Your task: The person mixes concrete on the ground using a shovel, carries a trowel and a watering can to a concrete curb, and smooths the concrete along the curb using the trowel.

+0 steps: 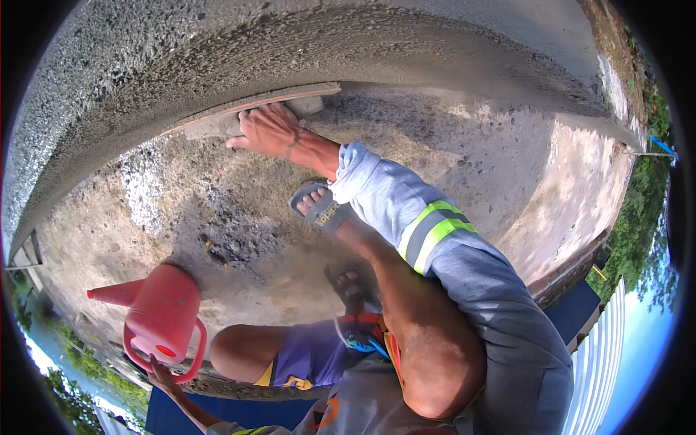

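My right hand (268,130) grips a long, cement-smeared wooden float (308,106), its thin edge lying along the curved face of fresh grey concrete (326,47). The thumb sticks out toward the left. At the lower left, my left hand (162,375) is closed on the looped handle of a red plastic watering can (165,301). The can stands tilted on the rough ground, spout pointing left. The palm of the left hand is partly hidden by the handle.
Loose dark mortar crumbs (243,239) and a wet pale patch (141,188) lie on the cement ground (435,174) between the can and the concrete. My sandalled foot (319,206) is close to the right forearm. White corrugated sheeting (598,362) stands at the lower right.
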{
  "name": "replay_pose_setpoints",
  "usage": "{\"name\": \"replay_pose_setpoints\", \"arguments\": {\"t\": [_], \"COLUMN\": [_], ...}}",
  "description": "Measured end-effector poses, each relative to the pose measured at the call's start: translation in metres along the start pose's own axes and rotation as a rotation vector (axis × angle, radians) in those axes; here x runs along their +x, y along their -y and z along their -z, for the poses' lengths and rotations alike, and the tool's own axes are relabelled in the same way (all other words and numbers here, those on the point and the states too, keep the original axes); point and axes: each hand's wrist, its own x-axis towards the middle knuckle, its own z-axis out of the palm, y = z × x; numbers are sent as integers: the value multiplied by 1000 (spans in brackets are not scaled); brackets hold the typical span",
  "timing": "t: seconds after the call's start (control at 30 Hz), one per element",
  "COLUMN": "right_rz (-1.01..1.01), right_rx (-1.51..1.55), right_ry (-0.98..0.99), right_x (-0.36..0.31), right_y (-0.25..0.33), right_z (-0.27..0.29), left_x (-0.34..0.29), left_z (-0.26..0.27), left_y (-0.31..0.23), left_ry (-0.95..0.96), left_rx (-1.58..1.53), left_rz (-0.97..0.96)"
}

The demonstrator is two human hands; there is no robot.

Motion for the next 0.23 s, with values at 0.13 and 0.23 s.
{"name": "replay_pose_setpoints", "arguments": {"t": [0.13, 0.23], "right_rz": [-169, -148], "right_rx": [122, 2], "right_ry": [128, 80], "right_x": [-41, -92], "right_y": [-36, -92], "right_z": [33, 75], "left_x": [-10, -16], "left_z": [11, 5], "left_y": [-1, -9], "left_ry": [-55, 25], "left_rx": [-11, -39], "left_rz": [26, -30]}}
